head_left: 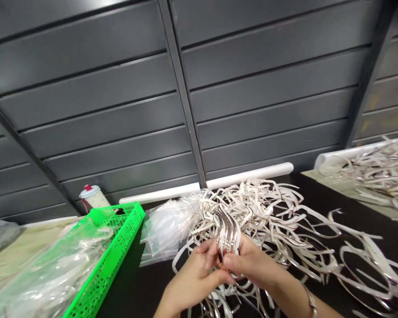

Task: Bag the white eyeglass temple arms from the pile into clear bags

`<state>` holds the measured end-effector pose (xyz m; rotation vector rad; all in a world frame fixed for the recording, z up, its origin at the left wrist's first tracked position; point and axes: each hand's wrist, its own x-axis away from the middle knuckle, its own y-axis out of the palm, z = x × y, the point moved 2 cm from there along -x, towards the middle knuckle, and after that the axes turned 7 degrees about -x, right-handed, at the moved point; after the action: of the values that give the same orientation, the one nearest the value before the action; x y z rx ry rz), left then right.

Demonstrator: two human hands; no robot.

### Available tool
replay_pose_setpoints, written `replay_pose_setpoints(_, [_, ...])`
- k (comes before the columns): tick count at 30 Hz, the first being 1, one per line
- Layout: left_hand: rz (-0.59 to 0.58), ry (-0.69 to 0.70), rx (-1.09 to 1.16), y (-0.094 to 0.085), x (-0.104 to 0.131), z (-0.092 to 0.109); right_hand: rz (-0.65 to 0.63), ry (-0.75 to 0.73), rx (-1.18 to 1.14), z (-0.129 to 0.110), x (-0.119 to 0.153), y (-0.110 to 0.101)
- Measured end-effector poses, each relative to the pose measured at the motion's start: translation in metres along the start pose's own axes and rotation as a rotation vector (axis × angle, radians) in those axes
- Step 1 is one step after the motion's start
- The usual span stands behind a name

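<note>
A bundle of shiny silver-and-white strips [229, 232] stands up between my hands, over the dark table. My right hand [248, 260] is closed round its lower right side, with the thumb across the front. My left hand [202, 269] is at the bundle's lower left, its fingers against the base and its thumb pointing towards the right hand. A large tangled heap of similar strips [262, 212] lies behind and to the right of the hands. Clear plastic bags [169, 225] lie just left of the heap.
A green perforated basket [109, 260] with bagged strips stands at the left, a lidded bottle [94, 197] behind it. White rolls [252, 174] lie along the grey slatted wall [119, 106]. More strips [384, 172] are piled at the far right.
</note>
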<state>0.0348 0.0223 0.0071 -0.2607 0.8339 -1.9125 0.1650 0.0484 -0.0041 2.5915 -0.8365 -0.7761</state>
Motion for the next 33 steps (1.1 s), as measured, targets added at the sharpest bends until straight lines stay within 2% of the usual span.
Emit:
replay_pose_setpoints(2, [0.047,0.010,-0.003,-0.002,-0.001,-0.001,0.015,-0.058,0.007,-0.003,0.001,-0.001])
replay_pose_setpoints(5, [0.195,0.062,-0.048,-0.013,-0.002,-0.009,0.087,-0.156,-0.043,-0.014,0.005,-0.005])
replay_pose_setpoints(8, [0.380,-0.013,-0.155,-0.029,-0.005,-0.035,0.133,-0.241,-0.116,-0.029,0.014,-0.012])
replay_pose_setpoints(10, [0.490,-0.138,-0.240,-0.040,-0.007,-0.066,0.163,-0.294,-0.136,-0.039,0.020,-0.017])
replay_pose_setpoints(13, [0.567,-0.313,-0.304,-0.054,-0.008,-0.124,0.229,-0.343,-0.112,-0.049,0.028,-0.021])
replay_pose_setpoints(17, [0.553,-0.550,-0.417,-0.064,-0.004,-0.196,0.315,-0.343,-0.071,-0.055,0.036,-0.019])
replay_pose_setpoints(21, [0.501,-0.723,-0.524,-0.066,0.002,-0.240,0.436,-0.355,-0.074,-0.059,0.040,-0.016])
replay_pose_setpoints(27, [0.446,-0.843,-0.564,-0.066,0.000,-0.269,0.458,-0.296,-0.115,-0.060,0.040,-0.016])
replay_pose_setpoints(33, [0.532,-0.879,-0.469,-0.066,0.001,-0.271,0.464,-0.261,-0.126,-0.058,0.038,-0.026])
